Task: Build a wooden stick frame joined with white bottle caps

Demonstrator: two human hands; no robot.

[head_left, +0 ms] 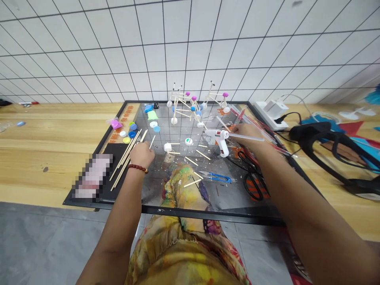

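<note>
Your left hand (pixel 141 155) has curled fingers by the long sticks (pixel 122 173), a short stick (pixel 152 141) at their tips; I cannot tell whether they or those of your right hand (pixel 246 133) grip anything. The glue gun (pixel 220 138) sits alongside on the black-framed board (pixel 208 215), presumably for easy reach

A bracelet of small, round, glossy reddish-brown beads (pixel 138 168), with a yellowish one among them, circles the wrist of the left hand (pixel 141 154). Both forearms (pixel 126 213) are bare. A loose mustard-yellow cloth garment (pixel 178 261), patched with purple and red, covers the lap.
</note>
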